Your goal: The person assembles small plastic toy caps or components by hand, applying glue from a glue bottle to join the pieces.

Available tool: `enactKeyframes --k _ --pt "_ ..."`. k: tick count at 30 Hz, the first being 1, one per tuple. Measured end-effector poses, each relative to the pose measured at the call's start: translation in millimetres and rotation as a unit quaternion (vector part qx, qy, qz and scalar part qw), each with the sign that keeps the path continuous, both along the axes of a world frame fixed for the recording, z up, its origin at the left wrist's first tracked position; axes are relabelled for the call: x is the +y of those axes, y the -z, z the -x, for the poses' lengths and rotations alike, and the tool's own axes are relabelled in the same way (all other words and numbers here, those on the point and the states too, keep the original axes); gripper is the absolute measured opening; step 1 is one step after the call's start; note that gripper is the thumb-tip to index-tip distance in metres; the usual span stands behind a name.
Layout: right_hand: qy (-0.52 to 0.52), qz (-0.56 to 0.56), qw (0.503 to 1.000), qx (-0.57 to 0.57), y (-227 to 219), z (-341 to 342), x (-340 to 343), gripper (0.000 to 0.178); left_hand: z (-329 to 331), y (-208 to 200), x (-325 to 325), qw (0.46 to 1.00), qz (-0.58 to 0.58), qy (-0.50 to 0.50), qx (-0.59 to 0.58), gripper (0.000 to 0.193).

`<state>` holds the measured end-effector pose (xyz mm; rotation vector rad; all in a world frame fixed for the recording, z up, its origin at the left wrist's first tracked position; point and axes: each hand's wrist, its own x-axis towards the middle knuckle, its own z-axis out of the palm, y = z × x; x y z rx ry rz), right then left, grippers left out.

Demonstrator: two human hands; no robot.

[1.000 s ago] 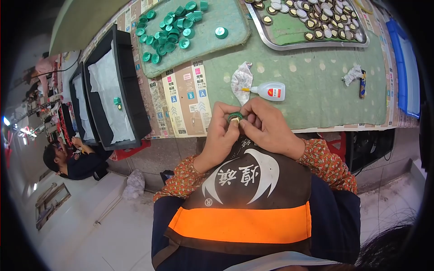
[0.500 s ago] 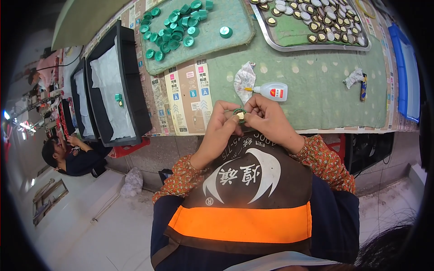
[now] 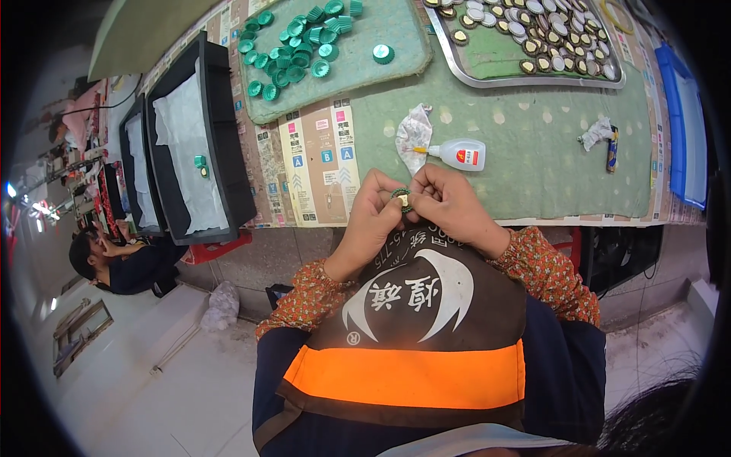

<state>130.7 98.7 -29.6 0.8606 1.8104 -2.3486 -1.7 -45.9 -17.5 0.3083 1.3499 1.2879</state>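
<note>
Close to the table's front edge, my left hand and my right hand both pinch a small round piece with a green fluted rim and a cream centre. Fingertips cover part of it. Just beyond my right hand lies a clear glue bottle on its side, its yellow tip on a crumpled white tissue. Farther off, several green fluted cups lie scattered on a pale green mat, with a single cup apart from them on the right.
A metal tray at the far right holds many dark-rimmed discs. Black trays lined with white paper stand at left; the nearer black tray has small pieces in it. A blue tray and a small tube are right. Another person sits at far left.
Both hands stay in nearly the same place with the round piece between their fingers. The piece looks turned slightly. At far left, the other person's hands have shifted.
</note>
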Motion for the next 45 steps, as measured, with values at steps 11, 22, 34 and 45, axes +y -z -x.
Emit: enactKeyframes --k 11,22,34,45 --pt "0.069 -0.164 0.98 0.085 -29.0 -20.0 23.0 0.007 164.2 -44.5 -60.4 0.824 0.035 -0.261 0.501 0.015" --pt "0.064 -0.426 0.898 0.092 -25.8 -35.8 40.8 0.016 236.1 -22.9 -103.8 0.528 0.272 -0.148 0.791 0.021" --pt "-0.048 -0.63 0.775 0.01 -19.8 -26.8 44.0 0.056 163.1 -7.8 87.3 0.608 0.065 0.006 0.791 0.012" --pt "0.034 -0.545 0.834 0.073 -0.1 -29.7 55.2 0.043 138.5 -0.4 91.0 0.727 0.021 -0.029 0.686 0.016"
